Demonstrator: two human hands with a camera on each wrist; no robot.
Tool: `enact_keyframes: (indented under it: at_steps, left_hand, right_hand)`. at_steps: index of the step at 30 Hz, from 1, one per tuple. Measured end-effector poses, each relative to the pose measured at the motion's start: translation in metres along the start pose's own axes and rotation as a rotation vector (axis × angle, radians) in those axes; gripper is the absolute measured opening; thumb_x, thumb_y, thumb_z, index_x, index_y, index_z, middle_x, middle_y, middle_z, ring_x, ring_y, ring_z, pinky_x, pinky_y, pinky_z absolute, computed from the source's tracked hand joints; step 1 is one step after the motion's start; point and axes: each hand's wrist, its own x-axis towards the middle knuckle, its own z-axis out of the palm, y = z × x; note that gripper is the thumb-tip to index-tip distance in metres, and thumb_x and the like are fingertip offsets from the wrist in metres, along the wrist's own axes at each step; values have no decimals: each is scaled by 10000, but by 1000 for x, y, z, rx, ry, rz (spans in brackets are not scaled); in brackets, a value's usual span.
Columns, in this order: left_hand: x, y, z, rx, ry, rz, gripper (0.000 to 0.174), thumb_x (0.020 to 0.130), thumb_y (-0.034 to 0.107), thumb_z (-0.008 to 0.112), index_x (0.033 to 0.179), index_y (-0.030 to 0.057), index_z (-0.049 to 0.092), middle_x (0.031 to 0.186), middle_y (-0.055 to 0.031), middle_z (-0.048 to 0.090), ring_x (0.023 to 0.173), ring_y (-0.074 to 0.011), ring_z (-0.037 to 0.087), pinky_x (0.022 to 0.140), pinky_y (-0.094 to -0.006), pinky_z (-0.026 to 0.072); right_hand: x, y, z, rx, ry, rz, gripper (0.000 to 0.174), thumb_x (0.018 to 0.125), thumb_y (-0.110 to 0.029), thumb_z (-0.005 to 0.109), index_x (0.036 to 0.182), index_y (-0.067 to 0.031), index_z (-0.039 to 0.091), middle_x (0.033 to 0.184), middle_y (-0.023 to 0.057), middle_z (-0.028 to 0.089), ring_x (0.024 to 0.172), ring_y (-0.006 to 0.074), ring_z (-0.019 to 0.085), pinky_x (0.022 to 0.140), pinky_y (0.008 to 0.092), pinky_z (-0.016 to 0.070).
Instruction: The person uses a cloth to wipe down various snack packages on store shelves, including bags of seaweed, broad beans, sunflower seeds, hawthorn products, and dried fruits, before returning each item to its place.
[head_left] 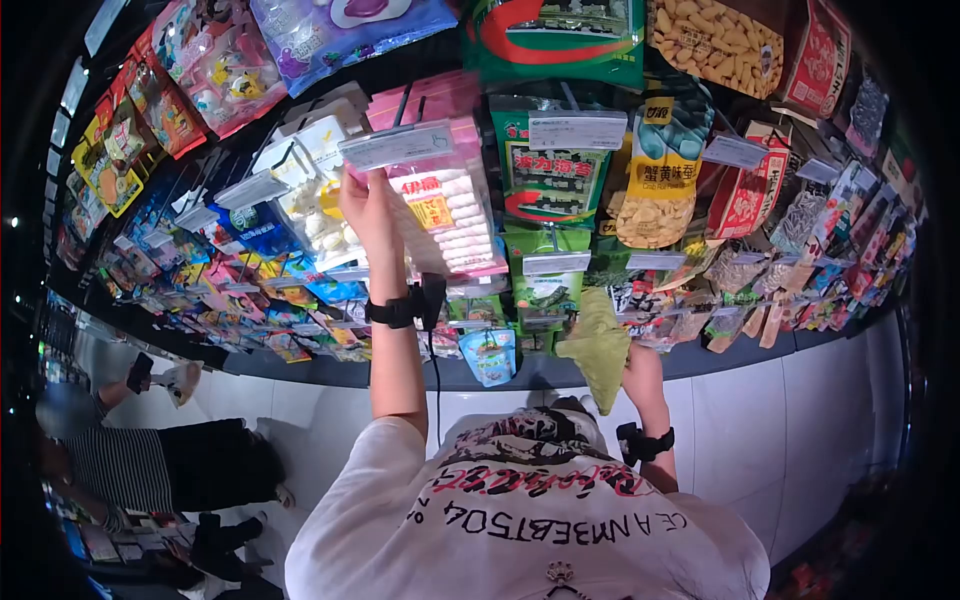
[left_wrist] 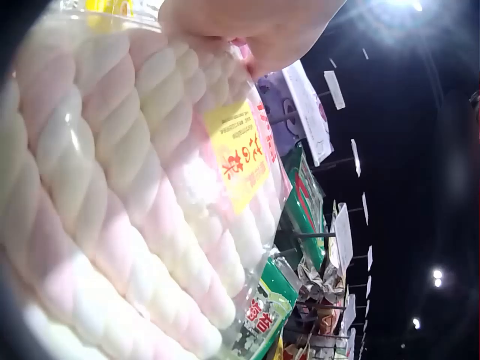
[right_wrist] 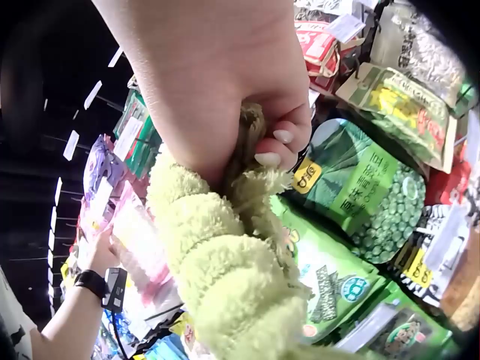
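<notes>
My left hand (head_left: 372,215) pinches the top of a clear bag of twisted pink-and-white marshmallows (head_left: 455,225) below a hook's price tag (head_left: 397,147). The left wrist view has the marshmallows (left_wrist: 120,180) up close, with a yellow label (left_wrist: 238,154) on the bag and the left hand (left_wrist: 255,30) at its upper edge. Lower down, in front of the rack, my right hand (head_left: 643,380) grips a fluffy green cloth (head_left: 600,350). In the right wrist view the fingers (right_wrist: 281,142) curl round the bunched cloth (right_wrist: 232,277), which hangs below them.
Snack bags hang on hooks all around, among them a seaweed pack (head_left: 550,170) and a yellow bean bag (head_left: 655,180). Price tags (head_left: 738,150) jut out at the hook ends. Another person in a striped top (head_left: 120,470) is on the left, on the tiled floor (head_left: 740,420).
</notes>
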Motion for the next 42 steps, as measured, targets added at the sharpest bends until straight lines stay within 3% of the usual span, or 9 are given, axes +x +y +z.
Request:
enact_keyframes:
  at_steps: [1,2,8,15,18,24,29,35,42]
  left_hand:
    - [6,-1,2,-14,-34,27,116,824,47,494,923,-8,519,850,-32,563,756,-62,480,678,-188,367]
    - [12,-3,6,-11,2,24,84,780,1,500,862,0,521,770,-10,544,654,-55,466,577,-180,366]
    - [21,-4,17,80,22,-67,85,756,39,534,827,-7,542,620,-6,531,501,-74,471,426,-183,347]
    - [21,-13,17,184,43,57,90,741,51,553,792,-21,572,642,-34,560,543,-69,499,469,-191,370]
    - [19,-11,19,336,59,256,114,743,79,581,786,-26,574,675,-36,570,593,-67,501,518,-206,393]
    - [22,4,36,161,70,170,153,771,130,594,815,-13,561,686,-27,567,625,-57,481,555,-207,395]
    - [23,-5,32,163,86,243,148,769,132,594,793,-9,556,677,-25,561,612,-65,477,545,-220,393]
    - [16,-7,20,185,132,33,134,745,102,596,796,-15,554,685,-31,568,616,-85,492,536,-226,396]
    - [21,-17,20,342,82,140,160,721,73,593,848,-14,550,753,-53,556,679,-101,490,630,-221,399]
  right_hand:
    - [-5,7,-2,-2,17,3,265,666,-235,590,778,4,568,653,206,542,637,375,527,550,409,421]
    - [-10,11,-5,25,34,40,278,666,-255,591,756,7,567,646,213,537,636,379,523,545,412,415]
    - [-20,24,-10,-27,71,97,287,667,-265,581,751,8,560,642,225,530,636,385,520,539,420,407]
    - [-14,15,-13,3,112,31,278,671,-256,574,733,14,551,633,222,526,634,386,517,546,426,403]
    - [-13,16,-10,13,84,35,265,671,-246,572,729,11,548,633,220,525,633,386,516,549,425,404]
    - [-13,17,-5,-11,81,4,215,653,-194,580,709,10,543,635,217,528,636,385,516,548,424,406]
    - [-13,27,-2,-62,61,40,189,650,-171,571,683,11,533,626,216,525,630,385,517,556,433,410]
    - [-11,17,-6,-53,43,63,192,652,-174,573,711,7,550,633,219,526,633,386,518,553,433,410]
    - [-1,23,-5,-65,6,70,212,661,-192,574,730,7,552,638,221,525,640,386,517,557,429,413]
